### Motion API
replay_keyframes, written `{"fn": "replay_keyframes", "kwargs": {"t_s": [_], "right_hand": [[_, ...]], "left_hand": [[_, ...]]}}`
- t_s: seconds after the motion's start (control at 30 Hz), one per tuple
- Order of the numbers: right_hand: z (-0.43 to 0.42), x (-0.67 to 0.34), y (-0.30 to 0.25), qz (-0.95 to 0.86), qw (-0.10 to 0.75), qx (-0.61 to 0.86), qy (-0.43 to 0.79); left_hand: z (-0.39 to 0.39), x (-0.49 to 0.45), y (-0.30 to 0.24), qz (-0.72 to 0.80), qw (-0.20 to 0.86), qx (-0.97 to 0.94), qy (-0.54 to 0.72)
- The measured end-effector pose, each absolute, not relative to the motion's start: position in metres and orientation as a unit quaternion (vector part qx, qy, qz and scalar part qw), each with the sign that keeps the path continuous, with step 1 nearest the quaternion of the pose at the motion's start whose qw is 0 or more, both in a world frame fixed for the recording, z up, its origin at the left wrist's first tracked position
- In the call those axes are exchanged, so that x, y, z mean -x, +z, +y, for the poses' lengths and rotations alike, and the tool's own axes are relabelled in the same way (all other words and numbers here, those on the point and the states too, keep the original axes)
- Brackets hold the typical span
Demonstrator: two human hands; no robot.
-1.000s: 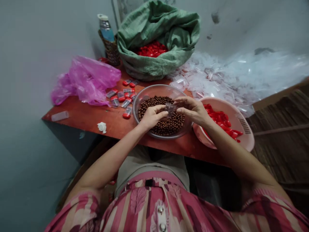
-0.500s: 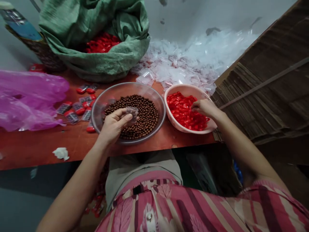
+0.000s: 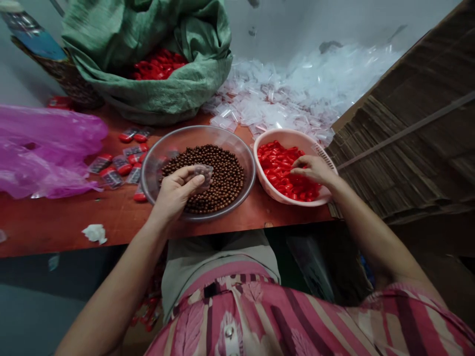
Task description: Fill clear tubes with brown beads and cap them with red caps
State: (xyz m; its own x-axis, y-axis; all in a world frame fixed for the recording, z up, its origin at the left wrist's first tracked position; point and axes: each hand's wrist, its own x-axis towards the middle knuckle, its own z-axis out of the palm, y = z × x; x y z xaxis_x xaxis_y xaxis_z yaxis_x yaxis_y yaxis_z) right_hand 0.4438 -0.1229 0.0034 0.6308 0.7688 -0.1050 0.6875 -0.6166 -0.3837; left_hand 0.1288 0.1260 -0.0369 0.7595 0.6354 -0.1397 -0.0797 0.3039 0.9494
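Observation:
My left hand point(image 3: 177, 190) hovers over a clear bowl point(image 3: 156, 159) of brown beads point(image 3: 222, 175), pinching a small clear container point(image 3: 204, 173) that holds some beads. My right hand point(image 3: 313, 169) is down in the pink bowl point(image 3: 293, 137) of red caps point(image 3: 276, 165), fingertips closed among the caps; whether a cap is held between them is hidden.
A green sack point(image 3: 156, 94) with more red caps stands at the back. A heap of small clear bags point(image 3: 282, 99) lies behind the pink bowl. Several filled, red-capped containers point(image 3: 122, 163) lie left of the clear bowl by a pink plastic bag point(image 3: 44, 148). Brown woven matting point(image 3: 408, 143) is at right.
One second ago both hands held the clear container over the beads. My right hand left it and went into the pink bowl, then shifted slightly inward. The view swung right.

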Motion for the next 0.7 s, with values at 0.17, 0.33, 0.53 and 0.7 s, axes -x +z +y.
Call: {"fn": "replay_keyframes", "kwargs": {"t_s": [0.17,0.33,0.53,0.7], "right_hand": [[-0.105,-0.423,0.022,-0.237,0.48,0.82,0.201],[-0.062,-0.368,0.029,-0.264,0.589,0.71,0.283],[-0.011,-0.296,0.011,-0.283,0.612,0.632,0.382],[0.002,-0.274,0.002,-0.343,0.564,0.649,0.378]], "left_hand": [[0.125,-0.129,-0.033,0.239,0.783,-0.526,0.229],[0.123,-0.127,-0.028,0.195,0.812,-0.509,0.208],[0.124,-0.125,-0.028,0.16,0.823,-0.492,0.234],[0.125,-0.127,-0.033,0.164,0.833,-0.454,0.27]]}}
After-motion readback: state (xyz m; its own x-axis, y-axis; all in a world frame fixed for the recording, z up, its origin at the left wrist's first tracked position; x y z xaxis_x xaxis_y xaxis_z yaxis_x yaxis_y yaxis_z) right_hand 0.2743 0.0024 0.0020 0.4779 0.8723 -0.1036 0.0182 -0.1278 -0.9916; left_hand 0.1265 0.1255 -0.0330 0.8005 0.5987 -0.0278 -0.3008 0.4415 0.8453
